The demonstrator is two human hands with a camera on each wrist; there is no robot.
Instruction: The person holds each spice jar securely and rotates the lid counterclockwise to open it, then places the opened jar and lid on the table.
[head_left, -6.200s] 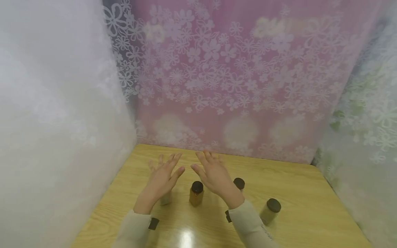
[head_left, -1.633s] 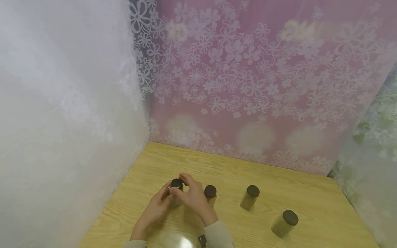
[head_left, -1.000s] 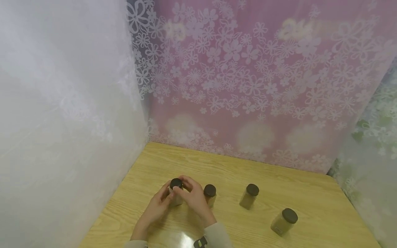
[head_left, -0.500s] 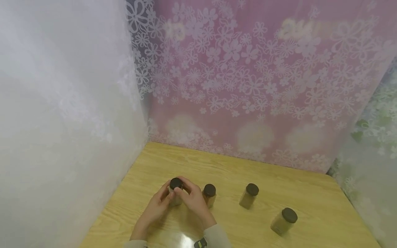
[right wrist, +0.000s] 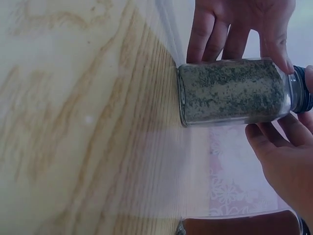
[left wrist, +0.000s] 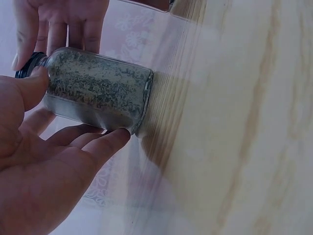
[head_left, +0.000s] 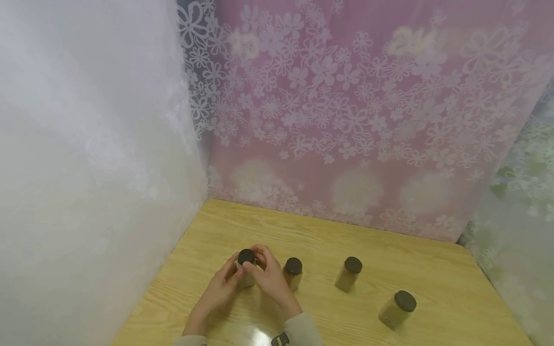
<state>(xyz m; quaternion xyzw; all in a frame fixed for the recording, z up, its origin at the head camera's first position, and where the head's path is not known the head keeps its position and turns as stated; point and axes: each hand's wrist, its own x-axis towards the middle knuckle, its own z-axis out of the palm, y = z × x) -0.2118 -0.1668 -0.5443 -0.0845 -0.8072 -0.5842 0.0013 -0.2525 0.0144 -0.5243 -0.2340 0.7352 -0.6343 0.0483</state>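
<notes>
Since the earliest head frame both hands have come in from a spread position over the table and now meet at the flecked jar (right wrist: 230,93); over the last second, hardly any shift. Left hand (head_left: 216,290) grips the jar's body from its left side, thumb up by the neck, fingers along the glass. Right hand (head_left: 272,278) holds it at the top from the right, thumb on the black cap (head_left: 246,255), fingers round the neck side. So the jar sits between the two palms, upright, cap on, base apparently down on the wood. Contents grey-green with dark specks, seen through clear glass. On the right wrist, below the jar in the head view, a dark wrist device (head_left: 280,339) beside a pale sleeve (head_left: 304,329). Just right of the flecked jar: an amber jar (head_left: 292,279), black-capped, partly behind the right hand. Farther right of it, a third jar (head_left: 346,279), standing apart. Farthest right and nearer the wearer: a fourth jar (head_left: 393,313), dark cap. Beneath the flecked jar, the wood-grain table (head_left: 368,245); beyond it, a pink floral cloth (head_left: 303,144); well to its left, a whitish cloth (head_left: 95,168).
</notes>
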